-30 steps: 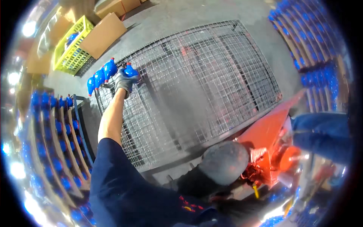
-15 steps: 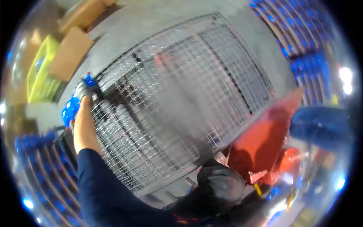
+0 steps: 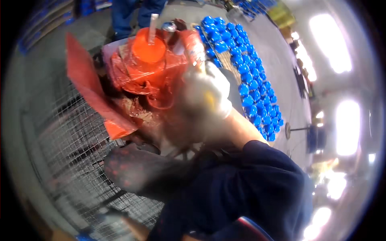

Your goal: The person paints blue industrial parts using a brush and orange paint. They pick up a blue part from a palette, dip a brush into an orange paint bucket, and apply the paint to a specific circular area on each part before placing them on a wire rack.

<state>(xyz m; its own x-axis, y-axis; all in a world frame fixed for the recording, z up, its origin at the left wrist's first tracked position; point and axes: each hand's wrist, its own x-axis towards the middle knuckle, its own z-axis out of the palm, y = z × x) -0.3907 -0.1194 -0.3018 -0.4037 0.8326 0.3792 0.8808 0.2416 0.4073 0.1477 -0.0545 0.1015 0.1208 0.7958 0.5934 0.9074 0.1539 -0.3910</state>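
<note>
My right hand [image 3: 215, 86], in a white glove, is closed at the right side of an orange-red, paint-coated bundle of plastic and containers. Motion blur hides what it grips. Beside it stands an open tub of orange-red paint [image 3: 149, 51], with a flat pale stick [image 3: 152, 29] upright in it. A small metal can [image 3: 169, 27] sits just behind the tub. Low in the picture my left hand [image 3: 114, 221] is over the wire mesh rack [image 3: 76, 132]; it is gloved and badly smeared, so its fingers cannot be made out.
A red-coated panel [image 3: 90, 82] leans up left of the tub. Rows of glossy blue rounded pieces [image 3: 257, 86] fill a rack to the right. At the back another person's legs in blue jeans [image 3: 134, 16] stand close. My dark, red-spattered knee [image 3: 132, 166] is by the mesh.
My view has swung right, from the mesh rack to the paint tub. My right hand has come into sight there. My left hand, earlier by a blue piece at the rack's left edge, now shows low down.
</note>
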